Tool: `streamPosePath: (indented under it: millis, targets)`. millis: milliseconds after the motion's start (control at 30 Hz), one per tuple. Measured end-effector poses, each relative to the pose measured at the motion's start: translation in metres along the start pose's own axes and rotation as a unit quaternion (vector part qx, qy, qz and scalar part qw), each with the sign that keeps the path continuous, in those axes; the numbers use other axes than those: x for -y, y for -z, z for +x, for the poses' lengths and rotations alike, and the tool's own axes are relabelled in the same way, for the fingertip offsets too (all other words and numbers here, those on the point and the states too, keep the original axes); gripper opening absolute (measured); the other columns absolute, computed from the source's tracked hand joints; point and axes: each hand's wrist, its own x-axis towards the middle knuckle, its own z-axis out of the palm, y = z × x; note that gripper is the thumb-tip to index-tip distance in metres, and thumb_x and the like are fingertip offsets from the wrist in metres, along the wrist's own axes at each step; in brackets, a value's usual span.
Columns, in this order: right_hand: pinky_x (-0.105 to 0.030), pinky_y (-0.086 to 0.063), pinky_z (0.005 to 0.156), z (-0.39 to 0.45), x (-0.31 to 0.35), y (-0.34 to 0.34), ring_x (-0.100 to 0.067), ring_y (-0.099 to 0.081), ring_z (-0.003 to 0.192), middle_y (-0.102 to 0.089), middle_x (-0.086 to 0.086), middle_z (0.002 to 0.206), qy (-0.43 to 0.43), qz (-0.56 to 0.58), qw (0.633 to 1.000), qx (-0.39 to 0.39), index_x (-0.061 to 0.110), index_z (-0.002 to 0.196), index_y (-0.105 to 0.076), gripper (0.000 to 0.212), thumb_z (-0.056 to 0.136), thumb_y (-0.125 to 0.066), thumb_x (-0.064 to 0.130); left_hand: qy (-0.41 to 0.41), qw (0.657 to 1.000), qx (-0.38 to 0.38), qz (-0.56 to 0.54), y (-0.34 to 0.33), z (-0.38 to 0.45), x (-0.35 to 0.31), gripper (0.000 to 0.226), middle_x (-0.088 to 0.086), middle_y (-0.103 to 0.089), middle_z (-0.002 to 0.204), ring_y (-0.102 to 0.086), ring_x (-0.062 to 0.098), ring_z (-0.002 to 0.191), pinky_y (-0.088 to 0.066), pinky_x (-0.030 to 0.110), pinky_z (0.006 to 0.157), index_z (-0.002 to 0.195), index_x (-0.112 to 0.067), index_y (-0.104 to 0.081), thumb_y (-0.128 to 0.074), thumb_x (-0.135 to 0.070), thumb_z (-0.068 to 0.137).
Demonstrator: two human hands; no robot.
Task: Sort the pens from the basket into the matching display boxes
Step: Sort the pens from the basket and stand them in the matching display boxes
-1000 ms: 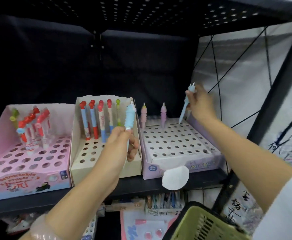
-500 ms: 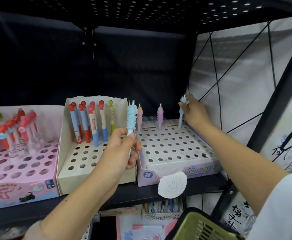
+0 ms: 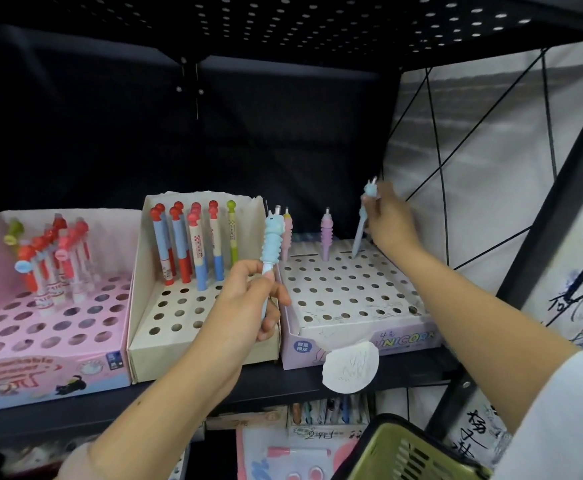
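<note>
Right hand [image 3: 388, 221] pinches a blue unicorn pen [image 3: 362, 226] near its top, fingers curled round it, pen tilted, tip down at a hole in the far row of the lilac unicorn display box [image 3: 369, 336] at the right end of the shelf [image 3: 283, 384]. Step in hand looks like seating that pen: best to straighten it upright over the hole, push down gently until it stands alone, then let go without knocking the purple unicorn pen [image 3: 327, 233] standing just left of it. Whether the tip is already inside the hole, cannot tell. Left hand [image 3: 245, 306] grips a second blue unicorn pen [image 3: 272, 244] round its lower barrel, held upright in the air in front of the gap between the cream display box [image 3: 200, 355] and the lilac one; this pen touches no box. A pink unicorn pen [image 3: 287, 230] stands at the lilac box's far left corner, just behind the left-hand pen. Likely next hole for it is in the same far row. Green basket [image 3: 411, 455] sits low right, near edge of view, its contents not visible.
</note>
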Motion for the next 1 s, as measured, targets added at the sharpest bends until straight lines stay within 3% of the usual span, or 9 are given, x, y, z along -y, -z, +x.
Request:
streamPosePath:
  millis: [267,400,467,567,667,733,800,900,1000]
  targets:
    - [-0.048,-0.055,0.078,-0.007,-0.008,-0.012,-0.036,-0.064,0.089,-0.063,-0.021,0.106,-0.089,-0.08,0.978,0.172,0.005,0.12,-0.044,0.026,0.1,-0.036,0.02,0.0,1.0,-0.002,-0.001,0.002,-0.007,-0.006,0.011,-0.007,-0.06,0.055,-0.039,0.007,0.039,-0.029,0.019,0.037,0.096,-0.017,-0.047,-0.036,-0.013,0.098]
    - [-0.031,-0.048,0.078,-0.017,0.006,-0.006,-0.031,-0.061,0.098,-0.064,-0.018,0.111,-0.06,-0.123,0.989,0.058,0.006,0.125,-0.048,0.031,0.097,-0.045,0.018,-0.017,1.0,0.003,0.018,0.006,-0.01,-0.008,0.01,-0.009,-0.062,0.058,-0.045,0.007,0.043,-0.037,0.019,0.04,0.097,-0.017,-0.047,-0.039,-0.013,0.098]
    - [-0.024,-0.048,0.07,-0.026,0.026,0.003,-0.021,-0.063,0.088,-0.067,-0.011,0.098,-0.053,-0.036,0.998,0.001,0.008,0.116,-0.056,0.024,0.095,-0.046,0.017,-0.024,0.999,0.006,0.023,0.006,-0.011,-0.008,0.008,-0.01,-0.062,0.059,-0.045,0.007,0.044,-0.037,0.019,0.041,0.097,-0.017,-0.047,-0.041,-0.014,0.098]
    - [-0.015,-0.047,0.055,-0.056,0.066,0.012,-0.005,-0.06,0.061,-0.065,0.001,0.071,-0.042,0.206,0.967,0.143,0.015,0.092,-0.064,0.022,0.098,-0.044,0.022,-0.029,0.999,0.015,0.014,0.003,-0.011,-0.009,0.007,-0.01,-0.062,0.058,-0.044,0.005,0.043,-0.035,0.018,0.039,0.097,-0.017,-0.047,-0.042,-0.013,0.098]
    - [-0.016,-0.051,0.06,-0.084,0.092,0.018,-0.001,-0.062,0.07,-0.067,0.008,0.075,-0.022,0.291,0.917,0.272,0.022,0.092,-0.066,0.019,0.095,-0.048,0.03,-0.028,0.999,0.027,0.013,-0.003,-0.012,-0.009,0.006,-0.009,-0.063,0.059,-0.045,0.005,0.043,-0.035,0.018,0.04,0.098,-0.018,-0.047,-0.042,-0.013,0.098]
    - [-0.017,-0.052,0.064,-0.089,0.097,0.018,-0.002,-0.062,0.072,-0.068,0.009,0.075,-0.011,0.311,0.903,0.295,0.02,0.094,-0.065,0.013,0.094,-0.052,0.025,-0.026,0.999,0.032,0.019,-0.006,-0.014,-0.009,0.006,-0.008,-0.065,0.061,-0.049,0.006,0.046,-0.04,0.019,0.042,0.099,-0.019,-0.047,-0.043,-0.014,0.097]
    - [-0.017,-0.052,0.062,-0.085,0.099,0.018,-0.002,-0.063,0.067,-0.069,0.006,0.073,-0.017,0.324,0.908,0.265,0.015,0.094,-0.062,0.009,0.094,-0.053,0.019,-0.031,0.998,0.031,0.034,-0.007,-0.015,-0.009,0.009,-0.009,-0.069,0.075,-0.06,0.003,0.058,-0.048,0.015,0.051,0.102,-0.022,-0.048,-0.046,-0.016,0.096]
    - [-0.017,-0.054,0.057,-0.061,0.089,0.025,-0.001,-0.063,0.059,-0.066,0.002,0.078,-0.042,0.317,0.942,0.101,0.012,0.099,-0.056,0.008,0.095,-0.051,0.016,-0.067,0.988,0.048,0.131,-0.001,-0.014,-0.009,0.029,-0.021,-0.055,0.113,-0.054,-0.013,0.095,-0.04,0.0,0.075,0.122,-0.032,-0.043,-0.049,-0.023,0.094]
    - [-0.023,-0.055,0.062,-0.029,0.065,0.039,-0.008,-0.065,0.065,-0.061,0.004,0.08,-0.035,0.219,0.974,-0.051,0.018,0.093,-0.048,0.004,0.096,-0.05,0.02,-0.101,0.966,0.079,0.224,0.009,-0.012,-0.008,0.04,-0.037,-0.04,0.117,-0.036,-0.012,0.117,-0.027,0.013,0.097,0.131,-0.041,-0.039,-0.048,-0.03,0.094]
